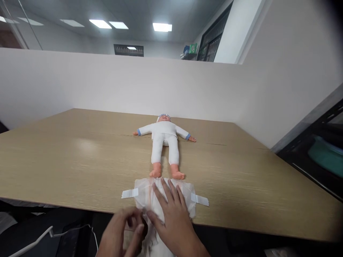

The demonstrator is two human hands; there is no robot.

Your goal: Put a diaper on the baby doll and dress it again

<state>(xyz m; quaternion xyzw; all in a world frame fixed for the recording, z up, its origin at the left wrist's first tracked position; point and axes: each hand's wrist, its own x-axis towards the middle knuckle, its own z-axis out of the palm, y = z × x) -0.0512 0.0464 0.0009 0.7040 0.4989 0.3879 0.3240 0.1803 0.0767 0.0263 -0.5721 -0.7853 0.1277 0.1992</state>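
Observation:
A baby doll (164, 142) in a white suit lies on its back on the wooden table (80, 157), feet towards me. Just below its feet a white diaper (143, 194) with tape tabs is spread at the table's near edge. My right hand (171, 214) lies flat on the diaper with fingers stretched out. My left hand (123, 232) is beside it at the table edge, fingers curled and pinching the diaper's near end.
A white partition wall (107, 85) runs behind the table. A dark screen or frame (316, 150) stands at the right. White cables (48, 233) hang below the table's front edge at the left.

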